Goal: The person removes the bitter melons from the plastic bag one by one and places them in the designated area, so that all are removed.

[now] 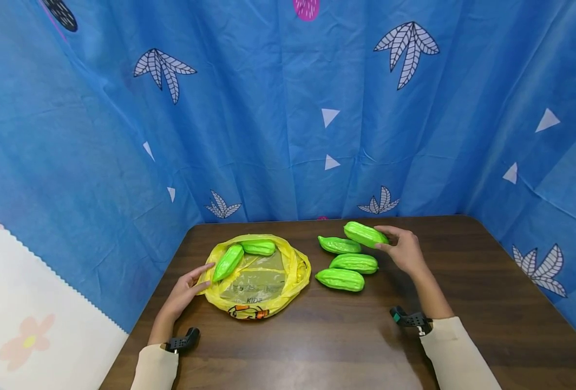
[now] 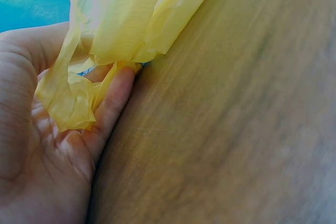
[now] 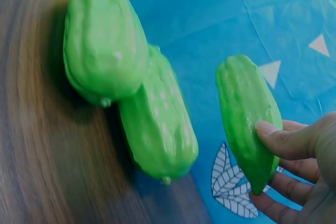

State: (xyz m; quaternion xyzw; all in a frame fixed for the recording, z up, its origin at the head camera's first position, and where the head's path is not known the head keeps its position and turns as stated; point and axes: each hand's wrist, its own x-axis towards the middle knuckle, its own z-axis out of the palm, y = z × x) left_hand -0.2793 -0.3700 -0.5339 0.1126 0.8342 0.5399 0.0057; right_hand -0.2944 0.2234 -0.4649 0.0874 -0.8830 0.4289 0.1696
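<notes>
My right hand point(image 1: 405, 251) pinches a bright green bitter melon point(image 1: 364, 234) between thumb and fingers, above the back of the table. In the right wrist view this bitter melon point(image 3: 247, 114) is raised, its pointed end toward the palm. Three more bitter melons point(image 1: 339, 279) lie in a staggered group just left of that hand. Toward the left is a yellow plastic bag point(image 1: 303, 268) with its mouth spread wide. Two bitter melons point(image 1: 228, 262) rest inside at its back left. My left hand point(image 1: 183, 292) grips the bag's left edge, crumpled plastic point(image 2: 79, 98) lying between thumb and fingers.
The dark brown wooden table point(image 1: 317, 346) has its back edge against a blue patterned curtain point(image 1: 312, 108). Curtain also hangs close at the left and right. A white cloth with a flower print point(image 1: 30, 341) borders the table's left side.
</notes>
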